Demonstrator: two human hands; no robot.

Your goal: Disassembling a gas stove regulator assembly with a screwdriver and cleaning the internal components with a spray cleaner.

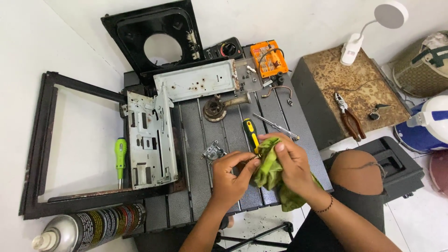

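Over the dark ribbed work table (280, 116), the right hand (295, 165) is closed around a crumpled green rag (269, 169). The left hand (228, 175) pinches a small metal part (252, 159), too small to identify, against that rag. A yellow-and-black screwdriver (250, 133) lies just behind the hands, and a small metal bracket (213, 151) sits just left of them.

A green-handled screwdriver (120, 156) is lying beside a perforated metal bracket (150, 141). A spray can (88, 228) is resting bottom left, pliers (347, 116) are sitting on a rusty box (326, 74), and a white lamp (368, 28) is standing behind.
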